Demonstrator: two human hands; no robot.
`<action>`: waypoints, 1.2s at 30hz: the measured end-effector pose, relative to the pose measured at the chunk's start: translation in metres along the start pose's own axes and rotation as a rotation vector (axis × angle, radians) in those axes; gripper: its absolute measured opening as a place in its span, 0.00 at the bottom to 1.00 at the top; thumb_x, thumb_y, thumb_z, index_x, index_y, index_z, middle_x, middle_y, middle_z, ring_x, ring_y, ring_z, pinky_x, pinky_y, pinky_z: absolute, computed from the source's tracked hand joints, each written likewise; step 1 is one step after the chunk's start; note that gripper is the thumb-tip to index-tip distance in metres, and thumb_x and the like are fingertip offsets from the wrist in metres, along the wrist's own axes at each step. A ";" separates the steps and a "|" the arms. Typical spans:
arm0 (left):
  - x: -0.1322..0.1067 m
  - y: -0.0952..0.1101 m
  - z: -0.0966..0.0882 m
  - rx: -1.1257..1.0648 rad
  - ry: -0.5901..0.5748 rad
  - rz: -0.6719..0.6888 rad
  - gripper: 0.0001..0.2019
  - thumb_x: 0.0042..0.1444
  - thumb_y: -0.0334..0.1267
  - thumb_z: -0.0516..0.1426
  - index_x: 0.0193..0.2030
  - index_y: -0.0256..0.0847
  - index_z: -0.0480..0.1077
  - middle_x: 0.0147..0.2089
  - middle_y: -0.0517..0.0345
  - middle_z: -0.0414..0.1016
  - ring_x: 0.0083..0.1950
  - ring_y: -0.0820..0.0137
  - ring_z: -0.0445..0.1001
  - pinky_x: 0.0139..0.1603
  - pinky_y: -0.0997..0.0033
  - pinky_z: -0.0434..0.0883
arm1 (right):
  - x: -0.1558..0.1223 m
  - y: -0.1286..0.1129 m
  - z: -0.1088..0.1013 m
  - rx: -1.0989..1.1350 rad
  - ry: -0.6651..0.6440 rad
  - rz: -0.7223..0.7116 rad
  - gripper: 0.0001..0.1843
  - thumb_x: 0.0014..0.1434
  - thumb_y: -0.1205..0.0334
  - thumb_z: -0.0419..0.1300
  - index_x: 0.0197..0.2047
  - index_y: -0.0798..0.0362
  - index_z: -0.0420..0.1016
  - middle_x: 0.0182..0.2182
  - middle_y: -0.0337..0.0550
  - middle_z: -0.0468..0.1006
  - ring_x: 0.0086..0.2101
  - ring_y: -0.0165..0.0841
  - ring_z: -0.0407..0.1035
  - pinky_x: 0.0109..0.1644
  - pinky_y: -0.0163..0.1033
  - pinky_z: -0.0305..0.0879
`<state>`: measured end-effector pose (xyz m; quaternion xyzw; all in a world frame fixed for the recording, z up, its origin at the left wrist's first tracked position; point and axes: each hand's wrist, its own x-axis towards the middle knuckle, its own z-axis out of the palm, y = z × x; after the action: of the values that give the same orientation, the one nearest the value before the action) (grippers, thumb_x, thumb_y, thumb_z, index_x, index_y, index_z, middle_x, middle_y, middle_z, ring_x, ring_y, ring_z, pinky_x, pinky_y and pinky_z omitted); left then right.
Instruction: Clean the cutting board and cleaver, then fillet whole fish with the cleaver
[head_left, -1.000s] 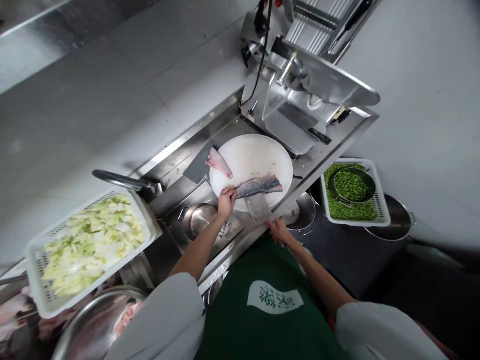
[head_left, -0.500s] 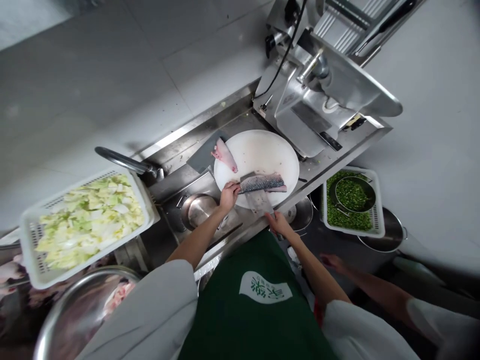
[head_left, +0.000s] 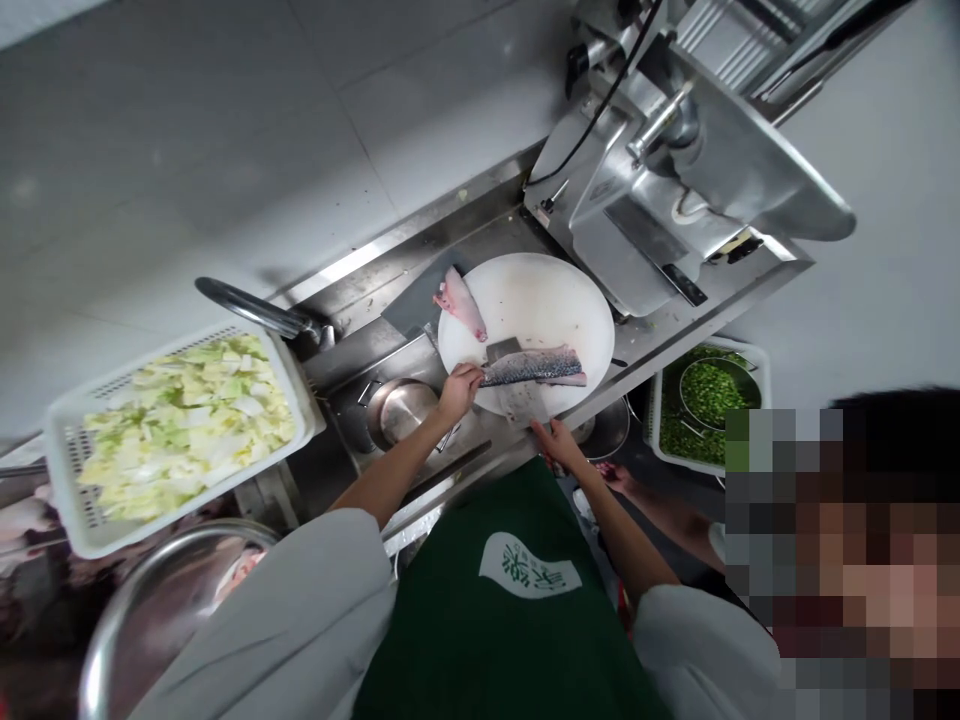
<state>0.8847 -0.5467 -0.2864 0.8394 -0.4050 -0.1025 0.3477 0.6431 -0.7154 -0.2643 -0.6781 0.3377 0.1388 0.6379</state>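
A dark-skinned fish piece [head_left: 536, 367] lies on a round white cutting board [head_left: 559, 295]. My left hand [head_left: 459, 393] is closed on the left end of this fish. In my right hand [head_left: 556, 443], at the board's front edge, is the handle of a cleaver [head_left: 523, 402]. Its broad blade shows on both sides of the fish, which lies across it. A pale strip of flesh shows along the fish's lower right side. Another pinkish fish piece [head_left: 461, 305] rests at the board's upper left edge. My fingers hide the cleaver's handle.
A metal slicer [head_left: 637, 215] stands behind at right. At left are a basket of chopped cabbage [head_left: 187, 430], a faucet [head_left: 262, 310] and a steel bowl [head_left: 112, 640]. A pot [head_left: 401, 410] sits in the sink. Chopped greens [head_left: 709, 390] and another person's arm [head_left: 667, 510] are at right.
The view has shifted slightly. The other person has leaned in at right, with their hand closer to my right arm. My hands keep their hold on fish and cleaver.
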 end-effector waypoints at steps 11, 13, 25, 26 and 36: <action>-0.004 -0.009 -0.009 -0.015 -0.024 0.016 0.09 0.67 0.31 0.57 0.40 0.41 0.80 0.44 0.51 0.80 0.48 0.62 0.76 0.53 0.60 0.76 | -0.008 -0.007 0.011 0.014 0.036 0.008 0.24 0.62 0.33 0.58 0.35 0.47 0.63 0.10 0.29 0.62 0.11 0.31 0.59 0.13 0.34 0.55; -0.004 -0.012 -0.011 0.001 -0.034 0.029 0.09 0.66 0.31 0.57 0.40 0.40 0.80 0.44 0.50 0.80 0.48 0.62 0.76 0.53 0.59 0.76 | -0.012 -0.004 0.009 0.009 0.008 0.034 0.24 0.62 0.35 0.59 0.35 0.47 0.63 0.10 0.29 0.63 0.11 0.32 0.60 0.13 0.34 0.56; -0.005 -0.014 -0.016 0.002 -0.043 0.099 0.09 0.68 0.32 0.56 0.40 0.39 0.79 0.44 0.50 0.80 0.49 0.62 0.75 0.54 0.61 0.76 | -0.014 0.011 0.017 -0.004 -0.009 0.018 0.29 0.59 0.29 0.57 0.34 0.48 0.62 0.10 0.29 0.63 0.11 0.30 0.60 0.14 0.33 0.56; -0.006 -0.015 -0.017 0.003 -0.044 0.102 0.09 0.68 0.32 0.56 0.40 0.39 0.79 0.43 0.50 0.80 0.48 0.62 0.75 0.54 0.60 0.76 | -0.016 0.014 0.015 -0.011 -0.015 0.018 0.28 0.59 0.29 0.58 0.33 0.48 0.63 0.10 0.29 0.63 0.11 0.30 0.60 0.14 0.34 0.56; -0.008 -0.017 -0.014 -0.010 -0.018 0.075 0.10 0.68 0.33 0.56 0.41 0.40 0.80 0.44 0.49 0.81 0.49 0.61 0.77 0.55 0.59 0.77 | 0.007 0.002 0.045 0.035 0.061 0.008 0.29 0.62 0.28 0.55 0.33 0.47 0.61 0.10 0.30 0.63 0.11 0.31 0.61 0.14 0.34 0.57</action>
<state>0.8960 -0.5260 -0.2888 0.8210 -0.4388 -0.0990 0.3516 0.6577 -0.6737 -0.2766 -0.6693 0.3622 0.1145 0.6385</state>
